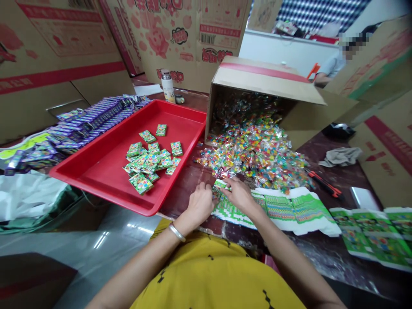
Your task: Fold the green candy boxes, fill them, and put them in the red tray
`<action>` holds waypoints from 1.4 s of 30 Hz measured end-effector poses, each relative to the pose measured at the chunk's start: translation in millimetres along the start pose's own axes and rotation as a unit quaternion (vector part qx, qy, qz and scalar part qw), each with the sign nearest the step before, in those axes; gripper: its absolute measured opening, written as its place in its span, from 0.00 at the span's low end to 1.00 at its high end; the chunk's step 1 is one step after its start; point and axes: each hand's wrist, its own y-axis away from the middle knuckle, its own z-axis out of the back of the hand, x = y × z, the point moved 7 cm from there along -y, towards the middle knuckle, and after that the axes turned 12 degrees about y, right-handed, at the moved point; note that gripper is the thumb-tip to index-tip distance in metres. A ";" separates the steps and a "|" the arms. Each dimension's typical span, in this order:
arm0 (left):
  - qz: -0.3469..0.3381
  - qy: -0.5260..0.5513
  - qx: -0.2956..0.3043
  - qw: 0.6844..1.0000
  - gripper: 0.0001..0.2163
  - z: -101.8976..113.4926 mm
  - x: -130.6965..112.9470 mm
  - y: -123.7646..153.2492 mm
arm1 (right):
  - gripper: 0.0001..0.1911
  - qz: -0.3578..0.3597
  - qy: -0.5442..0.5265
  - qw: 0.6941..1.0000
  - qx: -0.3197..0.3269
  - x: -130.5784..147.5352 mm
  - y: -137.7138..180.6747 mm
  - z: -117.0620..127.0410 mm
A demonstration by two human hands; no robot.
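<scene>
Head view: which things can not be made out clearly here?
- Head view: small green box between left hand and right hand; fingers cover it, grip unclear.
- Cardboard box depth: lost in shadow.
- Print on green packs in red tray: too small.
- Flat green cartons: cut by right edge.

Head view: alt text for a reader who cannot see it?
The left hand and right hand meet at a small green box, beside wrapped candies spilling from a tipped carton; a red tray holds more green boxes.
</scene>
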 end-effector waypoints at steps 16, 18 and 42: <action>-0.075 0.275 -0.031 0.958 0.30 10.2 -7.7 19.1 | 0.18 -0.070 -0.420 0.905 -0.009 -6.0 14.0 14.5; -0.086 0.447 0.022 0.890 0.28 14.7 -7.9 16.9 | 0.20 -0.030 -0.459 0.888 0.005 4.9 22.3 22.4; -0.064 0.614 0.010 0.787 0.11 36.9 2.3 28.8 | 0.19 0.010 -0.481 0.876 -0.041 26.9 37.9 51.9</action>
